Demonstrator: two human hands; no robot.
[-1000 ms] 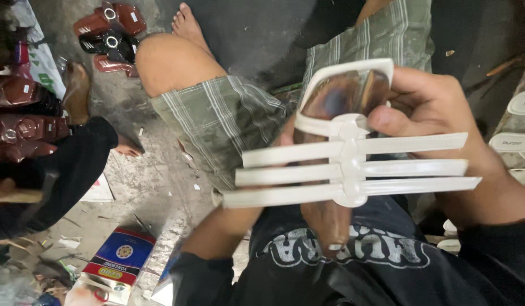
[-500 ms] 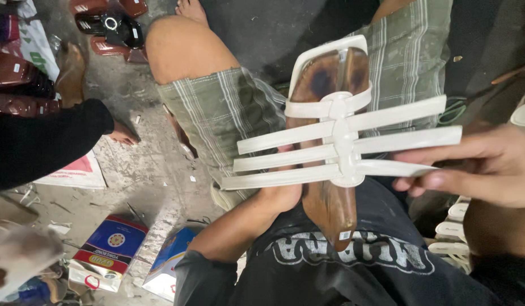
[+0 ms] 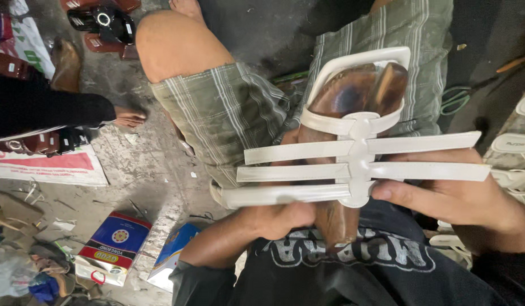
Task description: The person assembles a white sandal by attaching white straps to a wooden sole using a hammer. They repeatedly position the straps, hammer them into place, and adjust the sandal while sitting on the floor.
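Head view: left hand grips the last; right hand pinches the straps, which might slip askew.

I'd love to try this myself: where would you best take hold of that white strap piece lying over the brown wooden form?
Probably by the free strap ends: the white strap piece fans flat past both sides of the brown wooden form, so pinch from the sides, as the right hand does; the left hand grips underneath.

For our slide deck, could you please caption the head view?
Left hand and right hand hold a white strappy sandal upper on a brown wooden last.
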